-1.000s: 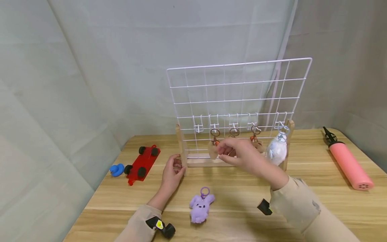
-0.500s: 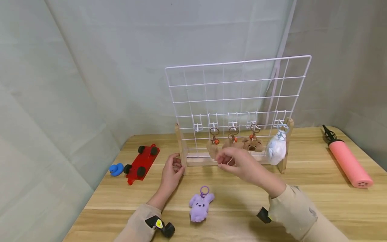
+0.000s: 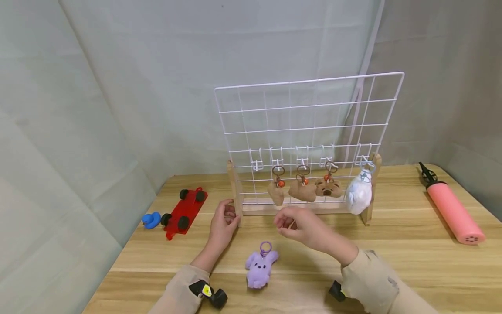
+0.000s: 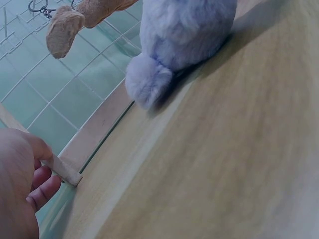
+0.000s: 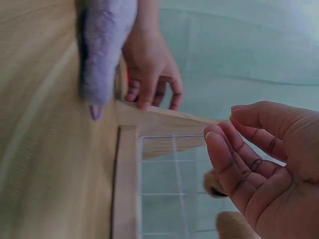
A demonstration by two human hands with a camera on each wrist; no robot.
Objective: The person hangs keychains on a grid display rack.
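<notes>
A white wire grid rack (image 3: 290, 127) stands in wooden supports. My left hand (image 3: 222, 226) holds its left wooden post (image 3: 235, 192) near the foot, thumb on one side and fingers on the other. My right hand (image 3: 300, 226) hovers before the rack, fingers loosely bent and nothing between them, as the right wrist view shows. Brown plush keychains hang on the hooks: a narrow one (image 3: 276, 192), one facing away (image 3: 303, 192) and a bear (image 3: 328, 188). A white fluffy keychain (image 3: 359, 194) hangs at the right end. A purple plush keychain (image 3: 259, 268) lies on the table between my hands.
At the left end of the rack is a bare hook (image 3: 256, 165). On the table's left lie a red toy car chassis (image 3: 187, 211) with black wheels and a blue rubber duck (image 3: 151, 220). A pink hand pump (image 3: 455, 212) lies at the right.
My right hand has drawn down and back from the hanging plush keychains, uncovering the middle ones. My left hand has stayed at the post.
</notes>
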